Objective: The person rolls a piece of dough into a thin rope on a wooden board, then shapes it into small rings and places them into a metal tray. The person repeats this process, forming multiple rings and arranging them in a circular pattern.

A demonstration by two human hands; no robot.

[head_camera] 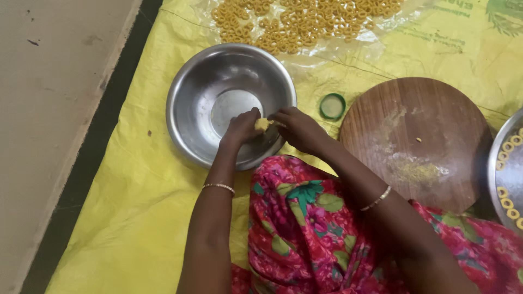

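Observation:
A small lump of yellow dough is pinched between my left hand and my right hand, both over the near rim of a round steel bowl. Fingers of both hands close on the dough. The bowl looks bare inside apart from my hands. Each wrist wears a thin bangle. My lap in pink flowered cloth lies just below the hands.
A round wooden board dusted with flour lies to the right. A small green ring lid sits between bowl and board. Several yellow dough rings dry on clear plastic at the top. A steel plate with rings is at the right edge. A yellow sheet covers the floor.

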